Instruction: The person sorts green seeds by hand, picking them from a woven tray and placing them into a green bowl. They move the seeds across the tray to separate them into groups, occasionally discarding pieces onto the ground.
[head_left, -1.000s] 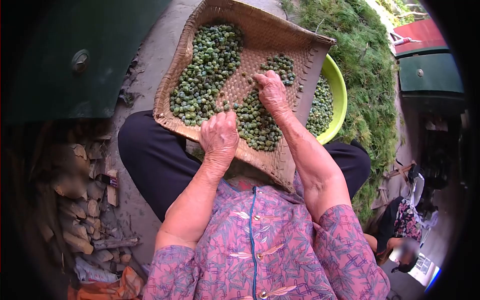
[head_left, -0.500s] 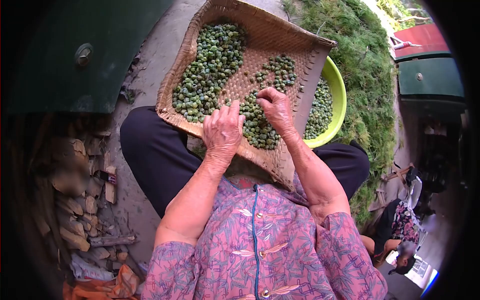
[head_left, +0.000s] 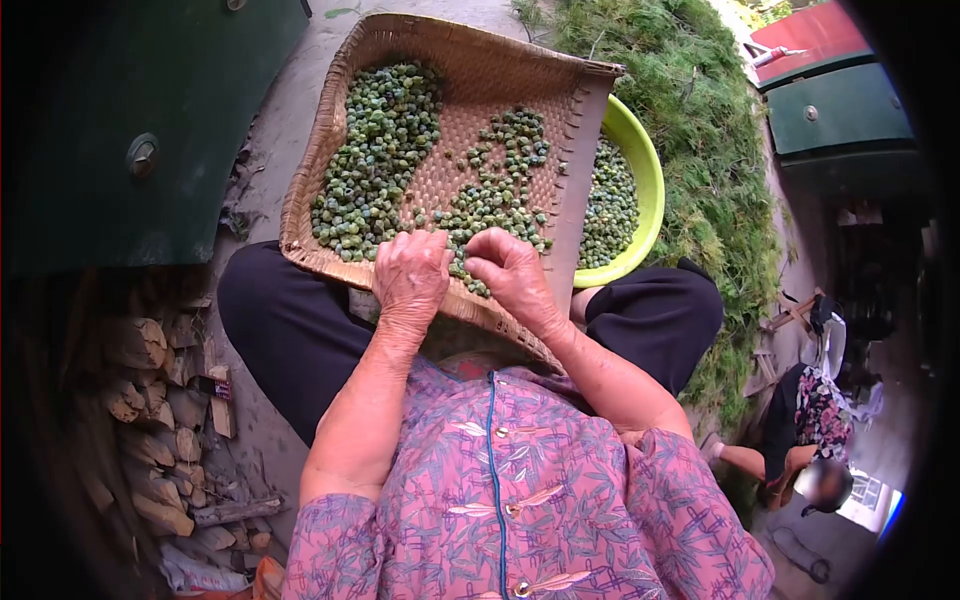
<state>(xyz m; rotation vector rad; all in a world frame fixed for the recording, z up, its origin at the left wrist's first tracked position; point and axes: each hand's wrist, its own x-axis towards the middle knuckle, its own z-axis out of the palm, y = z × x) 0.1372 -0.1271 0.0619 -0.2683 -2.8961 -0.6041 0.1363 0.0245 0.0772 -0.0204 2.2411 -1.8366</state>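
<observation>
Shirt (head_left: 520,470) is showing nearest, with dark trousers (head_left: 290,330) spreading to both sides beyond it. Left hand (head_left: 412,272) is reaching over the basket's near edge, fingers curling down at the berries; grasp cannot be told. Right hand (head_left: 515,280) is working just beside it, fingers bending toward the thumb over the berries; whether a berry is being pinched cannot be told.

Basket (head_left: 470,40), woven, is lying under and beyond both hands, its near left corner overlapping the trousers. Berries, green, are sitting inside it: large pile (head_left: 380,150) beyond the left hand, smaller pile (head_left: 495,205) beyond and partly under the right, a few loose between.

Bowl (head_left: 650,180), yellow-green, is standing to the right of the right hand, partly covered by the basket's edge and holding more berries. Firewood (head_left: 150,430) is lying left of the left hand. Greenery (head_left: 700,120) is spreading beyond the bowl. Another person (head_left: 825,420) is showing far right.
</observation>
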